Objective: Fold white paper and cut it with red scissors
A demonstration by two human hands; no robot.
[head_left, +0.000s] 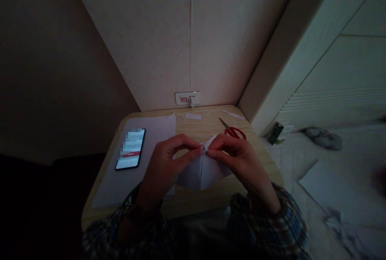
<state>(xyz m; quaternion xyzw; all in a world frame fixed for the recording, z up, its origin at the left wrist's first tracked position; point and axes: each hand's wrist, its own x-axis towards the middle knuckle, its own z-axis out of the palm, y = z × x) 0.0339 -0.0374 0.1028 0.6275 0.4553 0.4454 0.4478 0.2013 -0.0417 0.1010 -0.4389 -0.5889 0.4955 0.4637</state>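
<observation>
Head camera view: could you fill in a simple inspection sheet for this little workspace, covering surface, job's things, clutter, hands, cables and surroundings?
Surface: wood-grain table, rounded corners, against the wall.
Job's things: folded white paper, creased down its middle; red-handled scissors beyond the right hand.
Clutter: paper scraps near the wall; lit phone on white paper at the left.
Hands: the left hand and right hand both pinch the folded paper near its top.
Cables: plug in the wall socket; no cord clearly made out.
Surroundings: dim; green-and-white box, grey item and pale sheet off to the right.
</observation>
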